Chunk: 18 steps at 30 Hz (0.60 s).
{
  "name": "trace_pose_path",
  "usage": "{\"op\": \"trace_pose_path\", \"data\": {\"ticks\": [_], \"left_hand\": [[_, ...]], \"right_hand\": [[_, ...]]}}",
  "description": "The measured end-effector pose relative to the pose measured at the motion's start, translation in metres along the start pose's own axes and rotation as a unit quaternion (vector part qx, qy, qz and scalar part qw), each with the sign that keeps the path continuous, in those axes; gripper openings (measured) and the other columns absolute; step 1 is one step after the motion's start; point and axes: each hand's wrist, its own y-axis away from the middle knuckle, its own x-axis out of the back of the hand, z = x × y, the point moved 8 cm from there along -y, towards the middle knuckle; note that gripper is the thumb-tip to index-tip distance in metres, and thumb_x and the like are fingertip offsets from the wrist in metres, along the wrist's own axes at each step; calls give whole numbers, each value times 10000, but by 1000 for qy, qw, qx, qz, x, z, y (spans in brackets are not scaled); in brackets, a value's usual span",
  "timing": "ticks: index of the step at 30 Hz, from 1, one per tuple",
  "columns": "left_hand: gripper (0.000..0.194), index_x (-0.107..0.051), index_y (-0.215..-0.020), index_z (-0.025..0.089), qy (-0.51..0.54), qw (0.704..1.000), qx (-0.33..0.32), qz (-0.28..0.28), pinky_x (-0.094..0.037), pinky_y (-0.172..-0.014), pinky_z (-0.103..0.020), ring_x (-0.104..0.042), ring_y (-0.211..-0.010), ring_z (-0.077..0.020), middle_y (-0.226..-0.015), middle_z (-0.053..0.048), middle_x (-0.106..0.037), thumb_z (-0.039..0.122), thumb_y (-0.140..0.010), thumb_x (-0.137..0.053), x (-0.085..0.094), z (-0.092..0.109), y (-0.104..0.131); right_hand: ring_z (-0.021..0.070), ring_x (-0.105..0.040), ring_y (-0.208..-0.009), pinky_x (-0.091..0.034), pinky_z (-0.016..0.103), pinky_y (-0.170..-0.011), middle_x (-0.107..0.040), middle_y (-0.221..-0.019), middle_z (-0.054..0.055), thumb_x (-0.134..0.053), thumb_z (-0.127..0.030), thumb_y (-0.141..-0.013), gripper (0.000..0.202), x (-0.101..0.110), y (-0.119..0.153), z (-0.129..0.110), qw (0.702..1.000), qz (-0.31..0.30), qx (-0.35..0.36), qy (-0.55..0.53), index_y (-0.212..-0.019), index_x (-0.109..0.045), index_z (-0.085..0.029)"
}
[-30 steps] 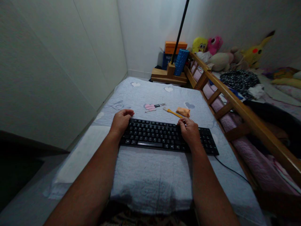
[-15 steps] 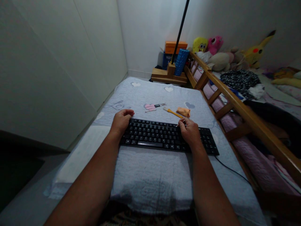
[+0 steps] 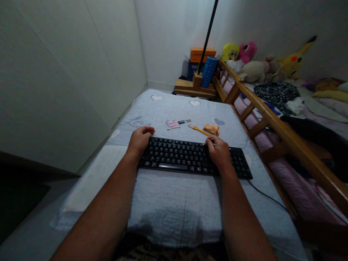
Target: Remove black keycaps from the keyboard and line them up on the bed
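Note:
A black keyboard lies flat on the light blue quilted cover in front of me. Curled at its far left corner is my left hand, closed and against the keyboard's end. Over the right part of the keys, my right hand pinches a thin white stick that looks like a cotton swab; its tip is near the upper row of keys. Beyond the keyboard lie another cotton swab, a small tool with a black grip and metal prongs, a yellow-handled brush and a bunched orange cloth.
The keyboard's cable runs off to the right. A wooden bed rail borders the right side, with plush toys behind it. A black pole on a wooden base stands at the far end. A pale wall panel rises at left.
Both hands and the keyboard stay almost where they were. The view has shifted very slightly.

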Motion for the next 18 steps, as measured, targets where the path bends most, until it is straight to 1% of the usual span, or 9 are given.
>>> {"op": "trace_pose_path", "data": {"ticks": [12,18], "left_hand": [[291,-683,-822,170,4,1000,0,-2,-473,-952,-360,-659,-914,-208,-908,-44,-724,134,-578,-527,-1,0,1],[304,-687,-826,174,7,1000,2,-1,-476,-947,-361,-662,-908,-210,-904,-44,-726,135,-571,-526,0,-1,0]], "right_hand": [[234,-623,-775,-428,340,-757,-692,-785,83,-465,-298,-852,218,1,0,-1,1000,-1,-3,7,-750,-631,-200],[230,-624,-756,-423,334,-751,-693,-768,79,-468,-302,-847,215,3,0,-2,1000,-4,-16,3,-741,-628,-203]]}}
